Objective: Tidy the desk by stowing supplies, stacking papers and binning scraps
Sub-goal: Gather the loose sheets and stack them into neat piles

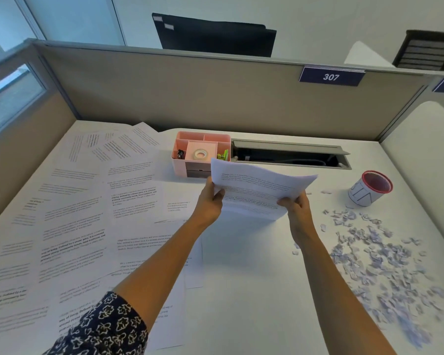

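Desk: we see a white desk top (254, 290), bare in its middle and near right.
Loose sheets: printed pages (69, 226) overlap across the whole left half of the desk, reaching the back corner.
Held papers: a small sheaf of printed sheets (256, 188) is lifted above the desk centre, bowed upward, its bottom edge close to the surface.
Left hand: our left hand (210, 201) is closed on the sheaf's left edge, thumb on the printed face.
Right hand: our right hand (296, 206) is closed on the sheaf's lower right corner.
Organiser: a pink compartment tray (203, 140) stands at the back centre; it contains a tape roll (200, 154) in the middle well and green clips (223, 155) at the right.
Scraps: torn paper bits (377, 252) lie scattered along the right side.
Bin: a red-rimmed cup (371, 189) stands tilted just behind the scraps.
Cable slot: an open grey trough (290, 155) lies beside the tray.
Room: beige partitions (190, 93) enclose the desk; a plate reading 307 (331, 76) hangs on the back one.
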A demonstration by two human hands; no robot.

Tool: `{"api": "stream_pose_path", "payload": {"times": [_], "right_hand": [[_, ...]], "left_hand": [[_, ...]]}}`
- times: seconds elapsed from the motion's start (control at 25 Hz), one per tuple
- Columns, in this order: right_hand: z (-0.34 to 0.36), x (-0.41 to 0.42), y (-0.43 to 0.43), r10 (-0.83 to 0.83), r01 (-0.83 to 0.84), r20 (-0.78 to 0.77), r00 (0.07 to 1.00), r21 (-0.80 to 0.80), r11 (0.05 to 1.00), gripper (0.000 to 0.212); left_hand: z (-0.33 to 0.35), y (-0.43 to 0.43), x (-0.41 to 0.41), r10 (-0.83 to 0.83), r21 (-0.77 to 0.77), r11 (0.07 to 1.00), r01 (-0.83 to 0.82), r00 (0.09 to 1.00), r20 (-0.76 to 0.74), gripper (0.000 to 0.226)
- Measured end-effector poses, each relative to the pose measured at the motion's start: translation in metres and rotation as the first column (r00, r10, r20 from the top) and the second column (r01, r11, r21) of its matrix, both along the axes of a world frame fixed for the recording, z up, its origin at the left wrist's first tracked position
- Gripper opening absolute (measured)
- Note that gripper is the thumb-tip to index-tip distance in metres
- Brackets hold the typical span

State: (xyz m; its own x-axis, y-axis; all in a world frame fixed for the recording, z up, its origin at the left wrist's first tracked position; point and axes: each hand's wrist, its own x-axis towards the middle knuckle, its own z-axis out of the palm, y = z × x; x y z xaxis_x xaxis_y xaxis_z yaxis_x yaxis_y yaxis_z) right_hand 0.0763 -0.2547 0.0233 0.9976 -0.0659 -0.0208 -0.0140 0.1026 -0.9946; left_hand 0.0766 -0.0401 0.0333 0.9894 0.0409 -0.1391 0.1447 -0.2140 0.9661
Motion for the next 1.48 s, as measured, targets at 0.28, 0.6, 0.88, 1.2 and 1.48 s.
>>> {"api": "stream_pose_path", "payload": {"times": [0.28,0.6,0.88,1.2,1.48], "right_hand": [[0.012,0.002,-0.003,-0.067,0.066,0.079,0.995,0.007,0.998,0.021],[-0.013,-0.008,-0.007,-0.014,-0.004,-0.163,0.987,-0.108,0.994,0.034],[-0.039,-0.02,-0.006,-0.18,0.103,-0.305,0.935,-0.252,0.962,0.017],[-0.084,-0.05,0.004,-0.191,-0.07,-0.571,0.799,-0.403,0.912,0.016],[-0.082,-0.055,-0.008,-0.386,0.059,-0.442,0.81,-0.593,0.803,0.018]], "left_hand": [[0.001,0.001,0.008,0.066,0.047,0.996,-0.07,0.995,0.077,0.02],[-0.028,0.009,0.003,0.031,0.206,0.978,-0.016,0.997,-0.071,0.027],[-0.039,0.016,-0.002,0.122,0.343,0.937,-0.059,0.979,-0.164,0.024],[-0.086,0.025,-0.041,0.071,0.422,0.895,0.145,0.888,-0.454,0.009],[-0.091,0.013,-0.051,0.047,0.434,0.89,0.137,0.92,-0.388,0.032]]}}
